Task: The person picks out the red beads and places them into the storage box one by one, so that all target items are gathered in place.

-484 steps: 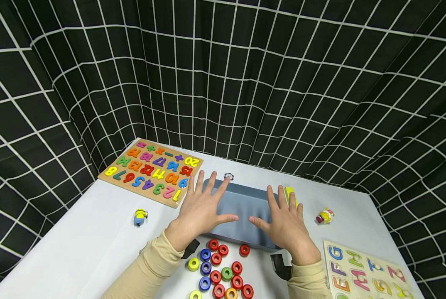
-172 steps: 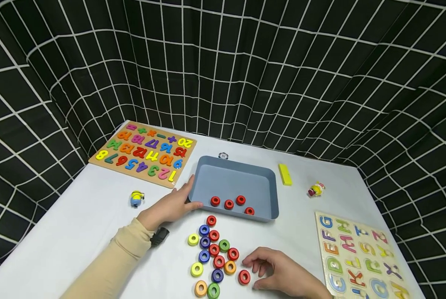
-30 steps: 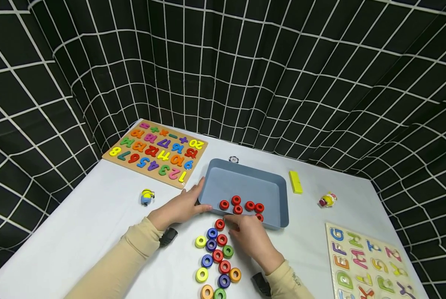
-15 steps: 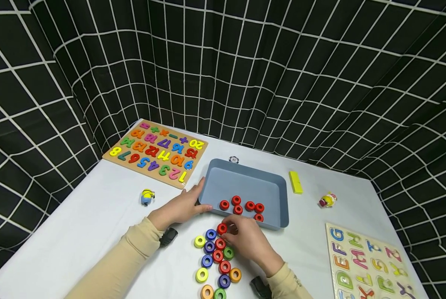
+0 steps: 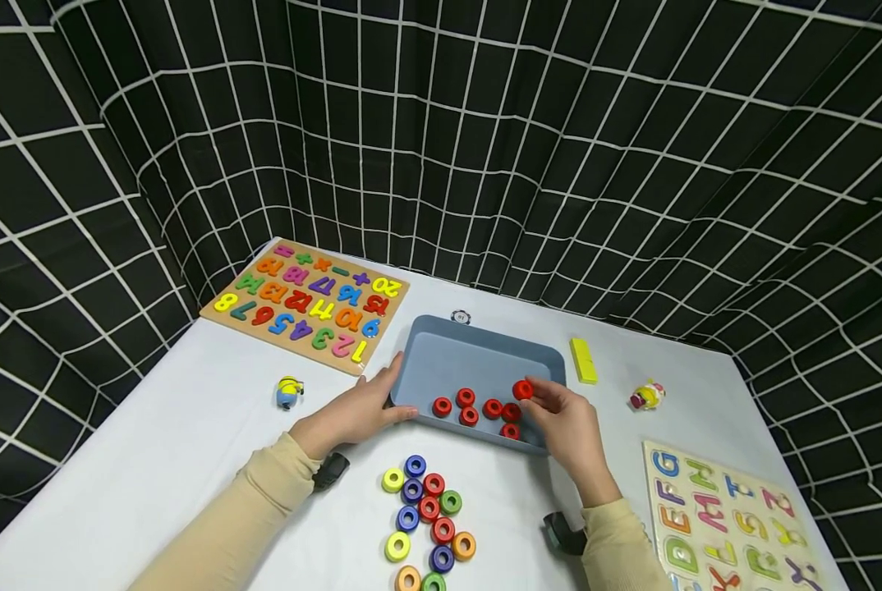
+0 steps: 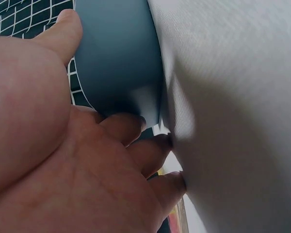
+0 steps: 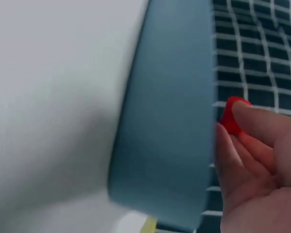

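My right hand (image 5: 570, 423) is over the right part of the blue-grey tray (image 5: 470, 357), pinching a red wooden ring (image 5: 522, 390) between thumb and fingertips. The right wrist view shows this red ring (image 7: 234, 114) just past the tray's rim. Below it, several red rings (image 5: 466, 398) lie in the front part of the tray. My left hand (image 5: 352, 414) rests at the tray's front left corner, thumb along the front wall and fingers along the left side. In the left wrist view its fingertips (image 6: 167, 182) reach down to the tablecloth beside the tray wall (image 6: 121, 53).
In front of the tray lies a cluster of blue, yellow, red, green and orange rings (image 5: 429, 509). Around stand a number board (image 5: 304, 305), a letter board (image 5: 714, 517), a yellow block (image 5: 583, 361), a poker chip (image 5: 461, 317) and two small figures (image 5: 289, 392). Black gridded cloth encloses the table.
The tray went from holding no rings to several red ones. Over the last second my right hand took a red ring from the cluster's top and carried it right, over the tray. My left hand stayed put.
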`<state>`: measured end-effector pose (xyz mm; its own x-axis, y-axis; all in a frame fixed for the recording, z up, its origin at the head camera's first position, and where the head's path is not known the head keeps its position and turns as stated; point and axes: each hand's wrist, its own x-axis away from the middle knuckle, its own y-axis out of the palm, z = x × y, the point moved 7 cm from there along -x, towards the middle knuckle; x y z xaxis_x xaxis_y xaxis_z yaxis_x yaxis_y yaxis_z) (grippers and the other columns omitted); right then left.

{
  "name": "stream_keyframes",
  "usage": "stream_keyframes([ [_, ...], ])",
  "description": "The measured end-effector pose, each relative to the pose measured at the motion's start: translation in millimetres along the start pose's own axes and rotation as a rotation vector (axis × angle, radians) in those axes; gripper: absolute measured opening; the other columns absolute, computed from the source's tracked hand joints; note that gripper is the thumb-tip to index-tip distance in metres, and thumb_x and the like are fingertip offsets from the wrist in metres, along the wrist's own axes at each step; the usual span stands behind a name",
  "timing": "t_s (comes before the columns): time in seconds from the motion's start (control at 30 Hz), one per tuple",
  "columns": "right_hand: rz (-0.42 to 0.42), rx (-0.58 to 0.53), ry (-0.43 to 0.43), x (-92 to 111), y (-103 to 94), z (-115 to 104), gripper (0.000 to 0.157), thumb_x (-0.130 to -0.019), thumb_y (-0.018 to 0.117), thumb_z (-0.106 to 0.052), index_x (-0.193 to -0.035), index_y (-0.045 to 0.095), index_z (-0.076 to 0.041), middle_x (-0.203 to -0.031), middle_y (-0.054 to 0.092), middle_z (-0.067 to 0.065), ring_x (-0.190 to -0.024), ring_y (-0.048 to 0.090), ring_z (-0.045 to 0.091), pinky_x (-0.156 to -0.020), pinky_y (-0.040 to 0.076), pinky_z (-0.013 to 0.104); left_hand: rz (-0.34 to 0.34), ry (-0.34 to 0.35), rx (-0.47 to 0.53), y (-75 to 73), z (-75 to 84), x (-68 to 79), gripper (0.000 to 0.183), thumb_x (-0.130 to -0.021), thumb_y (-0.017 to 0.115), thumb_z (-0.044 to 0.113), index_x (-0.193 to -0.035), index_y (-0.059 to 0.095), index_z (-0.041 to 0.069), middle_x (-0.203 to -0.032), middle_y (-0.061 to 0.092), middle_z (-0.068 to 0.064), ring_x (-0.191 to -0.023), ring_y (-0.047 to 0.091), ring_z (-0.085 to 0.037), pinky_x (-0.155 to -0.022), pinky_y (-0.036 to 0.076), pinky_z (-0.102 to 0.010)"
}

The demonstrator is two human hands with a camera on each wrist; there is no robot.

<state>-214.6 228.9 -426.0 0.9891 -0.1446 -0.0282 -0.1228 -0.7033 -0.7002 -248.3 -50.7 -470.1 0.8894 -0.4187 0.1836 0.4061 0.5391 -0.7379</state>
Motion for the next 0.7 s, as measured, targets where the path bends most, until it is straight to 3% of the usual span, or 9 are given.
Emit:
stream_keyframes([
  [0.1, 0.019, 0.053, 0.006, -11, -1.7, 9, 0.039, -0.088, 0.071, -0.018, -0.126, 0.064, -0.013, -0.114, 0.072, 0.008, -0.102, 0.069, 0.020, -0.088, 0.057, 0.036, 0.002, -0.007, 0.002, -0.5, -0.3, 0.7, 0.096, -0.092, 0.058, 0.050, -0.156, -0.004, 0.014, -0.160, 0.015, -0.017, -0.149, 0.017, -0.030, -0.123, 0.006, -0.052],
  [0.4, -0.066, 0.200, -0.057, -22, 7.5, 12, 0.051, -0.090, 0.067, -0.012, -0.138, 0.052, -0.004, -0.126, 0.064, 0.017, -0.120, 0.060, 0.030, -0.099, 0.050, 0.047, 0.006, -0.002, 0.003, -0.2, 0.6, 0.5, 0.096, -0.092, 0.058, 0.050, -0.156, -0.003, 0.014, -0.160, 0.015, -0.016, -0.149, 0.017, -0.030, -0.123, 0.006, -0.052],
  [0.6, -0.071, 0.071, -0.035, -19, 7.0, 13, 0.045, -0.091, 0.066, -0.014, -0.135, 0.056, -0.009, -0.128, 0.065, 0.009, -0.119, 0.062, 0.024, -0.100, 0.051, 0.042, 0.001, 0.000, -0.002, -1.2, 1.3, 1.1, 0.097, -0.091, 0.058, 0.051, -0.156, -0.004, 0.015, -0.160, 0.015, -0.016, -0.149, 0.016, -0.029, -0.123, 0.007, -0.051],
  [0.7, -0.084, -0.097, -0.020, -12, 6.6, 7, 0.041, -0.092, 0.066, -0.014, -0.132, 0.059, -0.012, -0.127, 0.066, 0.006, -0.116, 0.064, 0.018, -0.097, 0.053, 0.033, 0.000, 0.000, 0.000, -1.1, 1.3, 1.7, 0.097, -0.091, 0.058, 0.051, -0.156, -0.004, 0.015, -0.160, 0.016, -0.016, -0.149, 0.017, -0.029, -0.123, 0.007, -0.051],
])
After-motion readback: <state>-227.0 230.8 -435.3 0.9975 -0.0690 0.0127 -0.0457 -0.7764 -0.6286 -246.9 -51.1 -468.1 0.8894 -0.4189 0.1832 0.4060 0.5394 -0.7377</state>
